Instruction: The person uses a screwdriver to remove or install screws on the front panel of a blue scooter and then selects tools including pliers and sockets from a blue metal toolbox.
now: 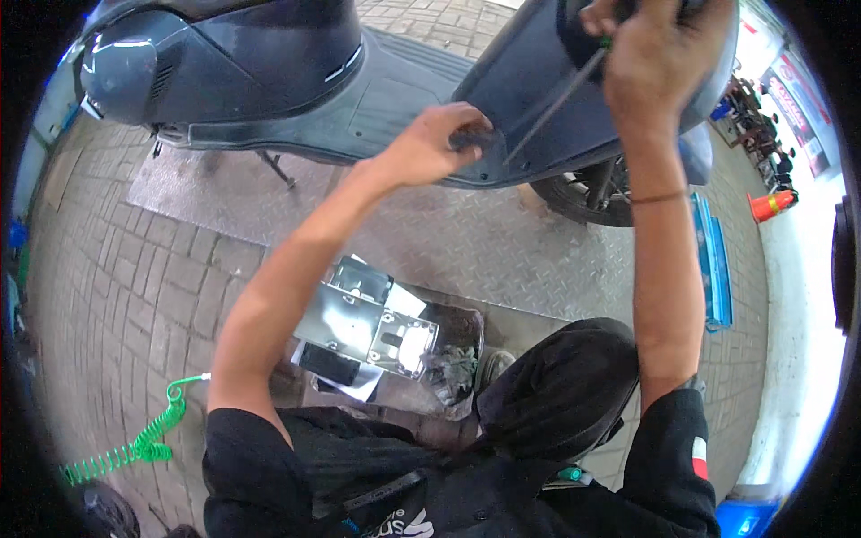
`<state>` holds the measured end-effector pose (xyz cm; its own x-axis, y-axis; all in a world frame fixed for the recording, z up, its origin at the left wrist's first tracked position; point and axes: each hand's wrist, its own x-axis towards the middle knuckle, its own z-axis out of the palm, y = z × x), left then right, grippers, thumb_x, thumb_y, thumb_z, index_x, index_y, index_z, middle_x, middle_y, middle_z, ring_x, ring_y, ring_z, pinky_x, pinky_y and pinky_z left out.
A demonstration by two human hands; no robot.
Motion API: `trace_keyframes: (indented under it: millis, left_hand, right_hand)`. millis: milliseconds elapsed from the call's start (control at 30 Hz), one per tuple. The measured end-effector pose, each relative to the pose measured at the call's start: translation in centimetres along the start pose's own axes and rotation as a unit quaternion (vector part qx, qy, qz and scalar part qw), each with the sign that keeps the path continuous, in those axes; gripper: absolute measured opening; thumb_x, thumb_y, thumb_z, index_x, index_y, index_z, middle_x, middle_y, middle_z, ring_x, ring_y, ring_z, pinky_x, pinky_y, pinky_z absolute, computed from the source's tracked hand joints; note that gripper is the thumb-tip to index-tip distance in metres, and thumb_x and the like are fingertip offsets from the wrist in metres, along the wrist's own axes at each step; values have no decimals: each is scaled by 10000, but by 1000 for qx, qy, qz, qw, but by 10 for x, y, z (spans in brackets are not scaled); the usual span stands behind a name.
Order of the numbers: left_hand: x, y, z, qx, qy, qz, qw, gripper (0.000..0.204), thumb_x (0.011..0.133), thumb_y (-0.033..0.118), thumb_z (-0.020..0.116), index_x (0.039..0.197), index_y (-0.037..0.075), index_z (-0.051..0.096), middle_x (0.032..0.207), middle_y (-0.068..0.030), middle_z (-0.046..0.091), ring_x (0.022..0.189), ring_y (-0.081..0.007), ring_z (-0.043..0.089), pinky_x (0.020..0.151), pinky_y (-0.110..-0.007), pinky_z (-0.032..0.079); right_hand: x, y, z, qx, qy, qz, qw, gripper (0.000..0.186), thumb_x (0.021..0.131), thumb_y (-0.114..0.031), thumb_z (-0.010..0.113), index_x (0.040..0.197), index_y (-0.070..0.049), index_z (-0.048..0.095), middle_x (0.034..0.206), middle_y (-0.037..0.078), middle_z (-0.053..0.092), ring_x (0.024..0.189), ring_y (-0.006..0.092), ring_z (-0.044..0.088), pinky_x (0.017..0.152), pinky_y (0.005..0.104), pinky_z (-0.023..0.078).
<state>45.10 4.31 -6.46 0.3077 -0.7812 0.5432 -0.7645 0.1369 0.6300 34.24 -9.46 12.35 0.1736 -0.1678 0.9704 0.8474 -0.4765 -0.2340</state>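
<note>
Gripping a screwdriver [560, 99], the right hand [650, 58] is closed; the left hand [439, 143] pinches the scooter panel [529, 63] edge. Below, a tray [462, 318] holds rags [453, 368] beside a metal bracket [363, 323].

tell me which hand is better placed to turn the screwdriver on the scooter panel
Right, probably. The right hand already grips the screwdriver, whose tip meets the scooter panel. The left hand only steadies the panel's lower edge.
</note>
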Motion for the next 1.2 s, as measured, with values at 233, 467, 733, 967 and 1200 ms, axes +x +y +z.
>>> trace_keyframes:
  millis: [233, 467, 733, 967, 1200]
  left_hand:
    - [4, -36, 56, -51, 2, -88, 995, 182, 926, 69, 709, 1072, -39, 706, 727, -196, 601, 644, -166, 491, 637, -359, 462]
    - [1, -59, 70, -84, 21, -55, 995, 135, 919, 69, 709, 937, -63, 686, 668, -158, 503, 607, -153, 428, 573, -363, 407]
    - [5, -65, 76, -103, -18, -84, 991, 120, 964, 29, 640, 932, -80, 678, 717, -136, 626, 657, -142, 533, 644, -332, 472]
    - [3, -74, 81, -116, -19, -72, 990, 126, 993, 10, 605, 944, -92, 658, 781, -103, 662, 718, -127, 571, 673, -303, 489]
    - [4, -67, 84, -153, -32, -95, 983, 97, 998, -13, 590, 947, -90, 619, 812, -70, 647, 751, -116, 570, 689, -286, 494]
  right_hand:
    - [-37, 34, 26, -69, 64, 109, 990, 267, 1044, -283, 644, 1217, -108, 539, 695, -49, 485, 499, 29, 449, 414, 201, 379]
    - [-51, 49, 21, -54, 51, 156, 985, 272, 1045, -267, 643, 1227, -102, 527, 688, -46, 475, 495, 27, 435, 422, 204, 361]
    - [-50, 57, 5, -70, 94, 143, 983, 294, 1041, -288, 650, 1228, -99, 524, 715, -42, 474, 496, 24, 444, 414, 207, 363]
    - [-50, 55, 5, -59, 84, 163, 981, 318, 1034, -288, 664, 1238, -91, 522, 756, -42, 493, 517, 14, 431, 431, 198, 352]
    - [-51, 67, -1, -30, 55, 129, 990, 291, 1047, -257, 645, 1240, -77, 521, 778, -51, 496, 559, 7, 422, 478, 183, 335]
